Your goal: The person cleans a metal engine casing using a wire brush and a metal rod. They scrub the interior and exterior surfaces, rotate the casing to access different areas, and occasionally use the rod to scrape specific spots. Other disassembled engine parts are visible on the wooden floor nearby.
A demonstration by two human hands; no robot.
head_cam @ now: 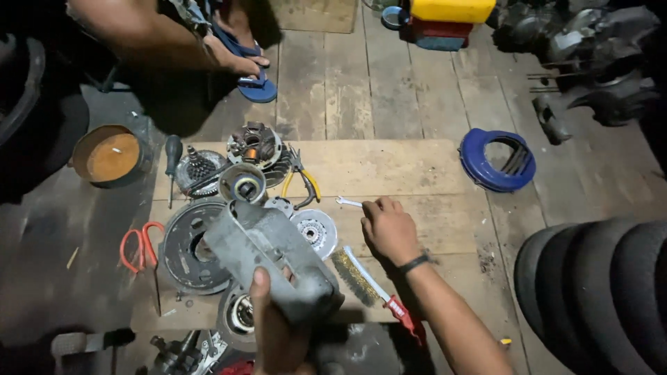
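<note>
Grey cast metal, dull and rough, forms the long engine casing (267, 260) that our left hand (278, 333) grips from below. Our right hand (389, 229) is closed on a small bright wrench (347, 202) on the wooden board (410, 170), beside a wire brush (368, 281).

Colours, placed off the grey metal casing (267, 260): casing is dull grey with dark grime. Left of it: red-orange scissors (141, 243). Up-left: rust-orange tin (111, 156), black-handled screwdriver (171, 156). Just above-right: pliers (303, 182), yellow grips. Right of it: wire brush (372, 281), brassy bristles, white-and-red handle; black wristband (415, 262). Far right: blue ring cover (497, 161), black tyres (597, 292). Top: blue sandal (256, 87), yellow box (451, 10). Under it: pale tan wooden board (396, 170).
</note>
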